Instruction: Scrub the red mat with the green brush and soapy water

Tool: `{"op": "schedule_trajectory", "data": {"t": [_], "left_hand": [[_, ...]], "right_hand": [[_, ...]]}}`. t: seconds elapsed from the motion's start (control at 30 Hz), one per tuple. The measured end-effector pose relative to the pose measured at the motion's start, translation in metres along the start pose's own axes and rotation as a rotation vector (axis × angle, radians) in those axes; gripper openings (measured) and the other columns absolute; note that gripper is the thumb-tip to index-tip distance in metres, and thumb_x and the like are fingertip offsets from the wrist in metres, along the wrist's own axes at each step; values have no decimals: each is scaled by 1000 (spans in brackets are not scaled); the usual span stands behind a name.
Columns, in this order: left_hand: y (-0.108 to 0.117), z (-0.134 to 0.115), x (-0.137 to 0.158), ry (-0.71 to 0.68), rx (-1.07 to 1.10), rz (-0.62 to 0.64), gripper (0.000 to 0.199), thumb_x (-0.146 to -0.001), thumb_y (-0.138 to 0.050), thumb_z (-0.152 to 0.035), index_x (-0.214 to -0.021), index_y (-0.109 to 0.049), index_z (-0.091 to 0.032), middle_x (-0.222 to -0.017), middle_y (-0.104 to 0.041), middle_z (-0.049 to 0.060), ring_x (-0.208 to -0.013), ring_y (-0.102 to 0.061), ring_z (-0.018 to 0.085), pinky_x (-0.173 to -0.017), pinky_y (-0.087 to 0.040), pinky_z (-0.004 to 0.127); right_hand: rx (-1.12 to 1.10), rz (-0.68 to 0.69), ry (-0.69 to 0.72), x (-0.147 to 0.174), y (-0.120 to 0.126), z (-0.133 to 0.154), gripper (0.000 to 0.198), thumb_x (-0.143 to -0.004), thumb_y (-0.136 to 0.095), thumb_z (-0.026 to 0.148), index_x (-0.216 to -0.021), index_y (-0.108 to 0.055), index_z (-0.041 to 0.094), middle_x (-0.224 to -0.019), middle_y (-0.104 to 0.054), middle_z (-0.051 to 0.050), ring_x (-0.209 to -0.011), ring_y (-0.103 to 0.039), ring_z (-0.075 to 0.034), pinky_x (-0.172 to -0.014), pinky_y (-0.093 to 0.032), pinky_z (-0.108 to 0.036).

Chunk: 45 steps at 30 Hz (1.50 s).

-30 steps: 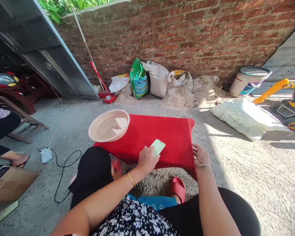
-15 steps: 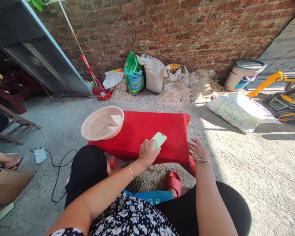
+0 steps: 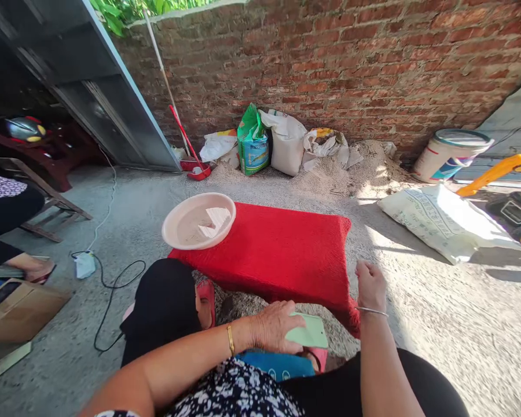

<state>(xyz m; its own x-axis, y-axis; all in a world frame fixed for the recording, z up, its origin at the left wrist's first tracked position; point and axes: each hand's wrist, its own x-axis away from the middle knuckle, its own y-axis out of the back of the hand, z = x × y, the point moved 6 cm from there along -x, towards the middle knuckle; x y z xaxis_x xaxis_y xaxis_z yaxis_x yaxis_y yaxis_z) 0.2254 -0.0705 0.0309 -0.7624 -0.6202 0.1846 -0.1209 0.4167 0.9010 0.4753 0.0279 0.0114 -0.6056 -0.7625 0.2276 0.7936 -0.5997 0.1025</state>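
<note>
My left hand grips a pale green phone by its left end, low over my lap and in front of the red-covered bench. Right of the bench, my right hand is raised with its fingers curled into a loose fist. Nothing shows in it. A red cloth drapes over the low bench. On its left end stands a pale pink basin of water, with bright reflections on the surface.
A blue cloth lies between my feet. Several sacks and a sand heap line the brick wall. A white sack lies right, near a bucket. Left are a cable, a cardboard box and a seated person.
My left hand has brought the phone from above the red cloth down toward my lap. My right hand has closed from open fingers into a fist. The camera view has tilted up and left.
</note>
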Motion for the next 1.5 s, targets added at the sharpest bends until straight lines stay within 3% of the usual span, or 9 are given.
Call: {"op": "schedule_trajectory", "data": {"t": [0.1, 0.3, 0.43, 0.63, 0.83, 1.0, 1.2, 1.33, 1.5], "left_hand": [[17, 28, 27, 111, 74, 49, 42, -72, -68, -51, -108, -64, -29, -97, -55, 3, -85, -58, 19, -77, -46, 29], [51, 62, 63, 199, 261, 104, 40, -73, -69, -48, -109, -65, -30, -100, -58, 1, -89, -60, 18, -76, -46, 27], [57, 75, 76, 141, 298, 121, 40, -73, -70, -48, -108, -65, -30, -95, -57, 0, -82, -59, 16, -71, -45, 25], [66, 90, 82, 44, 335, 176, 38, -70, -74, -44, -103, -67, -27, -89, -56, -1, -80, -57, 15, -70, -45, 24], [68, 107, 81, -53, 331, 191, 37, -67, -76, -46, -98, -68, -26, -84, -55, -2, -78, -57, 17, -69, -45, 27], [77, 131, 94, -49, 482, 21, 42, -71, -74, -43, -108, -64, -25, -96, -57, 0, -88, -58, 16, -77, -47, 26], [100, 178, 126, 299, 342, -352, 37, -84, -59, -36, -119, -57, -23, -109, -56, 7, -98, -60, 23, -86, -48, 36], [92, 198, 141, 518, 134, -320, 20, -87, -51, -25, -102, -63, -18, -108, -59, 12, -96, -63, 27, -83, -49, 42], [89, 204, 145, 560, 87, -239, 20, -87, -49, -21, -99, -64, -16, -113, -60, 15, -101, -63, 28, -84, -50, 43]], "right_hand": [[69, 177, 228, 42, -25, 26, 29, -70, -68, 48, -82, -68, 21, -75, -62, -1, -76, -54, -17, -73, -43, -29], [220, 1117, 341, 163, -103, 13, 52, -77, -67, 51, -120, -62, 24, -116, -62, -7, -108, -56, -23, -95, -44, -37], [292, 1317, 295, 189, -122, -6, 72, -74, -66, 59, -135, -51, 23, -130, -55, -10, -116, -53, -26, -100, -42, -41], [483, 1499, 301, 208, -135, -6, 65, -72, -68, 61, -128, -60, 30, -112, -64, -5, -102, -59, -27, -90, -46, -41], [517, 1446, 267, 222, -151, -9, 70, -71, -69, 59, -132, -56, 28, -124, -63, -4, -108, -58, -30, -93, -45, -40], [590, 1256, 256, 216, -159, -22, 68, -71, -66, 61, -127, -60, 24, -126, -62, -8, -114, -56, -33, -99, -42, -44], [434, 927, 82, 198, -174, -7, 54, -72, -69, 53, -116, -64, 22, -105, -69, -6, -96, -62, -27, -80, -51, -37], [305, 601, 37, 178, -201, 6, 50, -71, -70, 51, -111, -61, 22, -77, -64, 0, -65, -57, -16, -51, -47, -25], [372, 392, 61, 160, -255, 11, 52, -61, -71, 55, -97, -59, 19, -73, -60, 0, -68, -59, -18, -44, -46, -23]]}}
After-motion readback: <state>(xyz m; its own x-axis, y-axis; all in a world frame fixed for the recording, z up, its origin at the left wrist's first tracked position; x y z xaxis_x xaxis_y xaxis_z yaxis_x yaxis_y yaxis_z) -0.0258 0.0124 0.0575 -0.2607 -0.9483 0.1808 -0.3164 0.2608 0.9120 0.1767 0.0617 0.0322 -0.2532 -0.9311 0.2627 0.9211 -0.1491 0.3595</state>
